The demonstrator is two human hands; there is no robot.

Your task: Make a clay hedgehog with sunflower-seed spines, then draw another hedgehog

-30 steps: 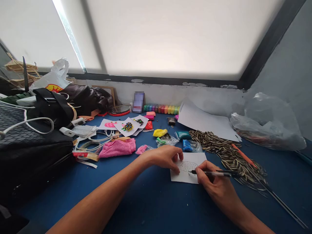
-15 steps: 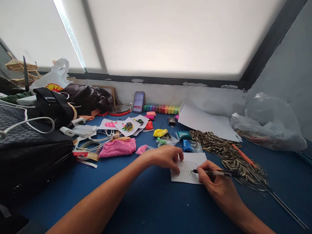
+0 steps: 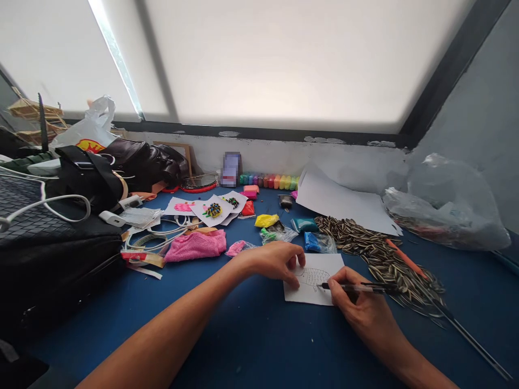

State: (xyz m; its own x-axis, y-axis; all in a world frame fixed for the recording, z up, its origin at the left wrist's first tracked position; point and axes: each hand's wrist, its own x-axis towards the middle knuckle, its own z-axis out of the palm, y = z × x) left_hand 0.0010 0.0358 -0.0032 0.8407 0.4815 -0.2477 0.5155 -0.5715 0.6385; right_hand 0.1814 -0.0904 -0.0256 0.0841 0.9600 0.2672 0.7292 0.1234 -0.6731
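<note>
A small white sheet of paper (image 3: pixel 294 294) lies on the blue table, bearing a line drawing of a rounded animal-like body with patterned rows and short legs. My left hand (image 3: pixel 279 260) rests on the sheet's left side, fingers bent and apart, fingertips touching the paper. In my right hand (image 3: pixel 357 300) is a black pen (image 3: pixel 367 287), pinched near its tip. The pen tip meets the paper at the lower edge of the drawing, by the legs. Just behind the sheet lie a blue clay packet (image 3: pixel 312 241) and a teal clay packet (image 3: pixel 304 225).
Sunflower seeds (image 3: pixel 385 259) are heaped to the right, with an orange stick (image 3: pixel 406 258) on them. Finished cards (image 3: pixel 213 210), a pink cloth (image 3: pixel 197 246) and a black bag (image 3: pixel 60 259) lie leftward. White sheets (image 3: pixel 344 200) and a plastic bag (image 3: pixel 450 210) stand behind.
Almost nothing differs. Both hands keep their places, and the pen tip stays at the drawing's lower edge with at most a tiny shift.
</note>
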